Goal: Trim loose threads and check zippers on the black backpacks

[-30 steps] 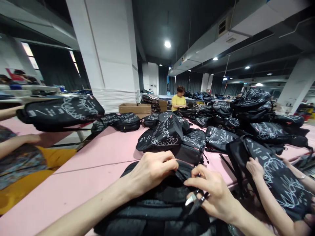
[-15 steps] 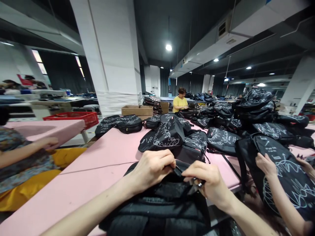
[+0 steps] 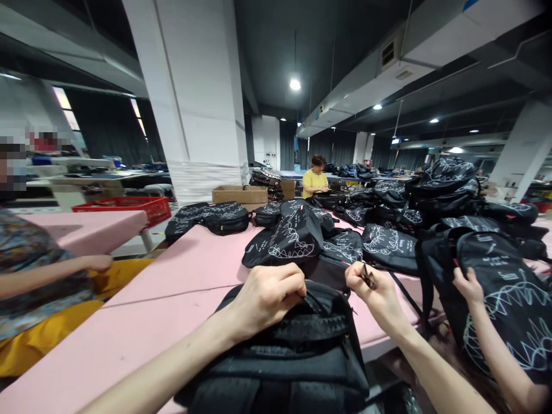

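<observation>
A black backpack (image 3: 302, 362) lies in front of me on the pink table, its straps and top handle towards me. My left hand (image 3: 273, 296) is closed, pinching the fabric edge at the top of this backpack, just beyond the handle (image 3: 313, 328). Above and to the right of the bag, my right hand (image 3: 375, 293) is raised clear of it with the fingers curled. A small metal tool that looks like thread snips (image 3: 368, 277) sits in that fist, mostly hidden by the fingers. Whether the right fingertips also pinch a thread, I cannot tell.
Several black backpacks with white scribble print (image 3: 295, 233) lie across the pink table (image 3: 172, 299). At the right, a co-worker's hand (image 3: 470, 287) holds another printed backpack (image 3: 504, 299). A person in yellow trousers sits at left. Behind stand a red crate (image 3: 157, 211) and cardboard box (image 3: 239, 194).
My right hand has moved up and right, away from the backpack's top edge, with the snips in it. My left hand keeps its pinch. The co-worker's printed backpack has shifted slightly.
</observation>
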Action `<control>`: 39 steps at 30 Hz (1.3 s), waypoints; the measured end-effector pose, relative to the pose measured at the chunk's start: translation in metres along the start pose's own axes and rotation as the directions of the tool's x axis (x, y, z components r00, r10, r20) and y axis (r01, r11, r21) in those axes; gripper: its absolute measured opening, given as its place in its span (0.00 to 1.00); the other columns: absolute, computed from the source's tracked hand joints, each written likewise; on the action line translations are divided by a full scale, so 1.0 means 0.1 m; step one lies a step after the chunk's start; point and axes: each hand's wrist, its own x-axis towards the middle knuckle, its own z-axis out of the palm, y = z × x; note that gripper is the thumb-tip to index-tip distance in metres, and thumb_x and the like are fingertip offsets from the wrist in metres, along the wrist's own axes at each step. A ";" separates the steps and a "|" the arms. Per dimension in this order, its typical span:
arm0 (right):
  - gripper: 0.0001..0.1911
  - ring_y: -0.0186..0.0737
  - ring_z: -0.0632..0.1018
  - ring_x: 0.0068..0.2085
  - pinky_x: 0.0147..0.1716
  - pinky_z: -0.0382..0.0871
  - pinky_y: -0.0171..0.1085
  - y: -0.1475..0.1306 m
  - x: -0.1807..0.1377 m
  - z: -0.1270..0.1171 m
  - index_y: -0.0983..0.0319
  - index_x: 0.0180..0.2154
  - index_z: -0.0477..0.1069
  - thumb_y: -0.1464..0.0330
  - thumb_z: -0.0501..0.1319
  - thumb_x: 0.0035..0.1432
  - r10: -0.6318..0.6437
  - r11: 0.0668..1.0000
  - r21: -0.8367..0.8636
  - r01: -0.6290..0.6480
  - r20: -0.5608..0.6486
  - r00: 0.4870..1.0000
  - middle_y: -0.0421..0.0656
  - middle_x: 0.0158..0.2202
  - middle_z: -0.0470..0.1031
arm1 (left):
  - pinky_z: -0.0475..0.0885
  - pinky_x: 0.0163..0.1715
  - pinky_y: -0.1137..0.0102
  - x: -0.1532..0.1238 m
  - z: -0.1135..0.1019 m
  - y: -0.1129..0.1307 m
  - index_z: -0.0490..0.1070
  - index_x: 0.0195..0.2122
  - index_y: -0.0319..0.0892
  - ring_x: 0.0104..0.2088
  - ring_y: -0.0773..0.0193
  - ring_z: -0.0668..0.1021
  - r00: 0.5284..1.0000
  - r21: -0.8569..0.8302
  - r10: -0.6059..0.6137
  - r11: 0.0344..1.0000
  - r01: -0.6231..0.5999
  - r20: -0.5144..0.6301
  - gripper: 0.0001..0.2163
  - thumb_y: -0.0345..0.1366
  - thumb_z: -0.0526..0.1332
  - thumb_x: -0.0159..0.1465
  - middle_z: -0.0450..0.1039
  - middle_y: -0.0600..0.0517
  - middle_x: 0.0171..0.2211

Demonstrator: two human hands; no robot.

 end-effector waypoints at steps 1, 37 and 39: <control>0.16 0.32 0.69 0.25 0.25 0.61 0.31 0.02 -0.02 -0.03 0.62 0.23 0.64 0.64 0.52 0.61 -0.023 0.999 -0.026 0.023 0.031 0.999 0.38 0.22 0.67 | 0.63 0.25 0.78 0.00 0.00 0.01 0.66 0.27 0.41 0.26 0.71 0.72 1.000 0.007 0.007 1.000 -0.007 -0.005 0.06 0.25 0.55 0.59 0.70 0.54 0.27; 0.03 0.35 0.69 0.29 0.31 0.55 0.37 -0.05 0.04 -0.06 0.61 0.31 0.70 0.69 0.60 0.57 -0.451 0.636 -0.596 0.490 0.229 0.863 0.39 0.26 0.72 | 0.62 0.24 0.76 0.09 0.00 0.08 0.66 0.26 0.41 0.22 0.71 0.71 0.940 0.008 -0.315 0.948 0.317 0.133 0.06 0.34 0.58 0.59 0.70 0.57 0.22; 0.04 0.35 0.68 0.28 0.30 0.55 0.37 -0.05 0.03 -0.07 0.61 0.30 0.70 0.69 0.60 0.58 -0.451 0.646 -0.587 0.487 0.221 0.865 0.39 0.24 0.72 | 0.62 0.24 0.76 0.08 0.00 0.08 0.66 0.25 0.41 0.22 0.71 0.71 0.940 0.007 -0.316 0.948 0.317 0.130 0.06 0.34 0.58 0.59 0.70 0.57 0.22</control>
